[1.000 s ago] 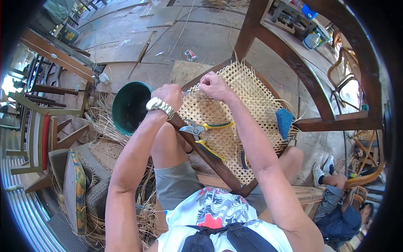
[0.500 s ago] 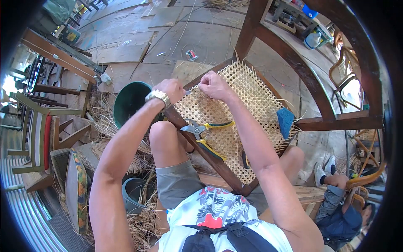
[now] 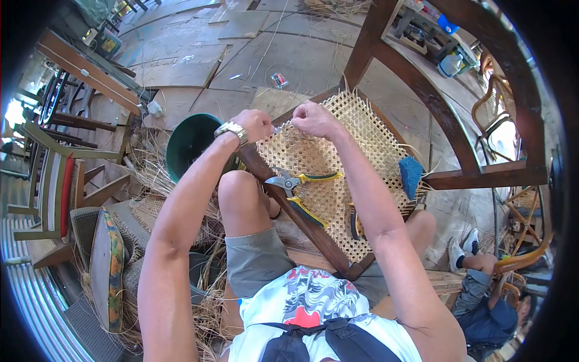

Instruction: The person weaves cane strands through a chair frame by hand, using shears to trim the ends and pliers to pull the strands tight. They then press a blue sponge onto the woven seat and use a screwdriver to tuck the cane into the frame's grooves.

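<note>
A woven cane panel (image 3: 325, 151) lies in a dark wooden chair frame (image 3: 265, 172) across my lap. At its far left edge, my left hand (image 3: 253, 125) is closed on something small that I cannot make out. Just to the right, over the same edge, my right hand (image 3: 315, 120) has its fingers pinched together; what they hold is hidden. Pruning shears (image 3: 291, 182) with yellow-and-black handles rest on the panel, blades toward the left rail. Another dark tool (image 3: 354, 224) with some yellow sits partly behind my right forearm. A blue sponge (image 3: 411, 175) is at the panel's right edge.
The chair's curved back (image 3: 416, 84) rises at the right. A dark green bucket (image 3: 175, 148) stands left of my knee, with loose cane strands (image 3: 151, 172) around it. Another person (image 3: 482, 295) sits at the lower right. Chairs (image 3: 60, 193) crowd the left side.
My hands stay at the panel's far left edge, with the right hand slightly farther right in view. The whole view has shifted a little. The shears and sponge keep their places on the panel.
</note>
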{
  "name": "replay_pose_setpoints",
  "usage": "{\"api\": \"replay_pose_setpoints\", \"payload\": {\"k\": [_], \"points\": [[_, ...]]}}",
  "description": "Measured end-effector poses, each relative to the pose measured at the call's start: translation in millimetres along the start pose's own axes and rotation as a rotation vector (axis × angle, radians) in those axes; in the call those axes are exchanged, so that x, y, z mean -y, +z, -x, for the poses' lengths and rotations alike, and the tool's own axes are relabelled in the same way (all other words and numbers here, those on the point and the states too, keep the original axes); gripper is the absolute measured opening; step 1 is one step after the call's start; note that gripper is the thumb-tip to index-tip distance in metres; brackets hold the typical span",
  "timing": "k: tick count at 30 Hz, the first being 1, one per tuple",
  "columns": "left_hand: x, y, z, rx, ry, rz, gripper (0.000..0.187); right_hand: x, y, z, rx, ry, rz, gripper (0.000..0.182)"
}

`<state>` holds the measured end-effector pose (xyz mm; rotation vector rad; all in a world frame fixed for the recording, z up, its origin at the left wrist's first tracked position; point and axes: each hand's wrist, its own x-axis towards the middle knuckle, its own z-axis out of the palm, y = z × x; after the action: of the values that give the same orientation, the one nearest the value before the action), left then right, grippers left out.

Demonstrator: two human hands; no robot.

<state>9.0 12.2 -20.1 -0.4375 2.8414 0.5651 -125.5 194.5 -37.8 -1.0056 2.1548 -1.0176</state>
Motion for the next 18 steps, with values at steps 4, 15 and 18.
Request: {"api": "replay_pose_setpoints", "payload": {"k": [4, 15, 18], "points": [[-8.5, 15.7, 20.8, -0.123, -0.068, 0.131, 0.029, -4.2, 1.7, 1.0, -0.015, -0.053, 0.094, 0.024], [-68.1, 22.3, 56.7, -0.231, -0.385, 0.026, 0.024, -0.3, 8.1, -2.2, -0.028, -0.167, 0.249, 0.019], [-70.1, 20.7, 58.4, -0.24, -0.393, 0.027, 0.023, 0.3, 5.2, -11.6, 0.05, -0.229, 0.312, 0.018]]}}
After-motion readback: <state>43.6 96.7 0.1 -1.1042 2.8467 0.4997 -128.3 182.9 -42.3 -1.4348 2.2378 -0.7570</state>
